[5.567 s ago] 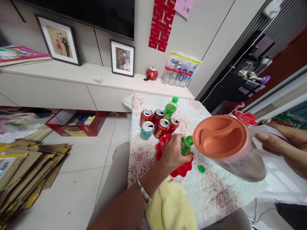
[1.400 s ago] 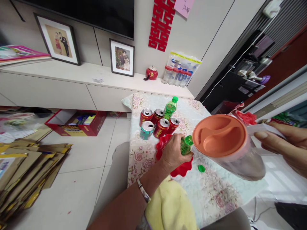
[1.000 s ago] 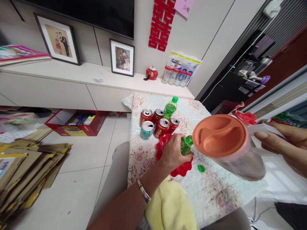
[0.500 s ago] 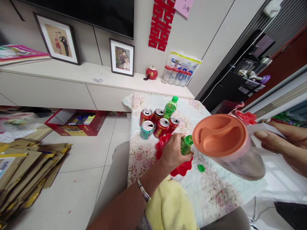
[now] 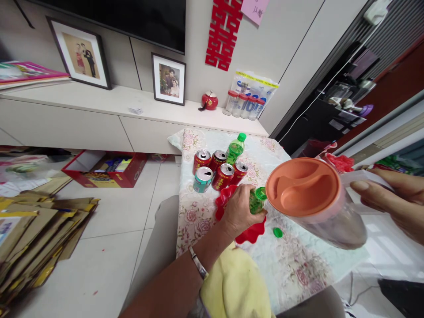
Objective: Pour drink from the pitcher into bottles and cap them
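My left hand (image 5: 239,207) is wrapped round an uncapped green plastic bottle (image 5: 258,201) held over a red scalloped dish (image 5: 253,233). With my right hand (image 5: 394,194) I grip the handle of a clear pitcher (image 5: 341,227). Its orange lid (image 5: 303,187) is on, and the pitcher tilts toward the bottle, its lid edge close beside the bottle's mouth. Whether liquid is flowing I cannot tell. A green cap (image 5: 278,232) lies on the cloth to the right of the dish. Beyond my left hand stand several opened red cans (image 5: 223,176), a teal can (image 5: 203,179) and a capped green bottle (image 5: 235,148).
A floral cloth covers the table (image 5: 198,221). A yellow cloth (image 5: 236,282) lies at its near side, by my lap. Behind is a low white cabinet (image 5: 145,128) with framed photos and lidded jars (image 5: 243,105). On the floor at left are flattened cardboard (image 5: 49,234) and a red box (image 5: 109,170).
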Tool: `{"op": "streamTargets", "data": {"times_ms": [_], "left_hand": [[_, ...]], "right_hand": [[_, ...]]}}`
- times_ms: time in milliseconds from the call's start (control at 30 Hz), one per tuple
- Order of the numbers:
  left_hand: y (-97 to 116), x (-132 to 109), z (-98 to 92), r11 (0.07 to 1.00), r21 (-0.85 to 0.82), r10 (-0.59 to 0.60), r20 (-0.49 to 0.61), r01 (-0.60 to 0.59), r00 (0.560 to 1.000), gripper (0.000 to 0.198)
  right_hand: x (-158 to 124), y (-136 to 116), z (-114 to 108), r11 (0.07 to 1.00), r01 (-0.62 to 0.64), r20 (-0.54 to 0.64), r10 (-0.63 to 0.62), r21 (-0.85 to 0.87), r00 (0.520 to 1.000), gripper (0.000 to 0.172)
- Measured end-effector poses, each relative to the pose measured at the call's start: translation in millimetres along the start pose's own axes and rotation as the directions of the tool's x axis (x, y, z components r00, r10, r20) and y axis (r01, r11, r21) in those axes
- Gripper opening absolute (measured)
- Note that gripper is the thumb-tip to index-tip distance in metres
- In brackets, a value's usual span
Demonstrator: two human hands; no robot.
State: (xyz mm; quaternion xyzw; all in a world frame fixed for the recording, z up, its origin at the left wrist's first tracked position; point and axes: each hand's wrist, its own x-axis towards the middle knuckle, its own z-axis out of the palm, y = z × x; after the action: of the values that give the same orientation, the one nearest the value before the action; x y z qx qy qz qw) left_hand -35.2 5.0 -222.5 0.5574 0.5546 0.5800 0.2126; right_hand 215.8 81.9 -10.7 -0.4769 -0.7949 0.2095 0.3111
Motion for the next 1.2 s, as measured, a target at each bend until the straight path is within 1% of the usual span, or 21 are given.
{"op": "streamTargets", "data": {"times_ms": [167, 300, 433, 600, 733, 833, 967, 1200], "left_hand": [[-0.4, -0.6, 0.7, 1.0, -0.01, 0.005, -0.004, -0.005, 1.0, 0.06], [-0.3, -0.5, 0.5, 1.0, -0.005, 0.01, -0.004, -0.01, 1.0, 0.06], [-0.5, -0.1, 0.3, 1.0, -0.001, 0.011, -0.001, -0.011, 1.0, 0.061], [0.0, -0.3, 0.3, 1.0, -0.007, 0.002, 0.0, -0.002, 1.0, 0.06], [0.7, -0.7, 0.2, 1.0, -0.002, 0.003, -0.001, -0.003, 1.0, 0.059], [0.6, -0.6, 0.0, 1.0, -0.005, 0.004, 0.001, -0.004, 1.0, 0.059], [0.2, -0.1, 0.2, 1.0, -0.007, 0.002, 0.007, -0.002, 1.0, 0.06], [-1.2, -0.3, 1.1, 1.0, 0.014, 0.011, -0.005, -0.011, 1.0, 0.056]], "right_hand": [[0.9, -2.3, 1.2, 1.0, 0.03, -0.007, -0.03, 0.004, 1.0, 0.032], [0.8, -4.3, 1.4, 1.0, 0.017, -0.023, -0.016, 0.013, 1.0, 0.034], [1.9, -5.5, 0.5, 1.0, -0.008, -0.02, 0.007, -0.021, 1.0, 0.039], [1.7, -6.3, 1.3, 1.0, 0.009, -0.015, -0.009, -0.001, 1.0, 0.035], [0.1, -4.2, 0.9, 1.0, -0.011, -0.021, 0.011, 0.001, 1.0, 0.038], [0.6, -1.6, 0.2, 1.0, -0.014, -0.022, 0.015, 0.013, 1.0, 0.038], [1.7, -1.9, 1.7, 1.0, 0.006, -0.028, -0.006, -0.001, 1.0, 0.037], [1.3, -12.1, 6.3, 0.998, 0.053, -0.027, -0.054, -0.028, 0.998, 0.03]]}}
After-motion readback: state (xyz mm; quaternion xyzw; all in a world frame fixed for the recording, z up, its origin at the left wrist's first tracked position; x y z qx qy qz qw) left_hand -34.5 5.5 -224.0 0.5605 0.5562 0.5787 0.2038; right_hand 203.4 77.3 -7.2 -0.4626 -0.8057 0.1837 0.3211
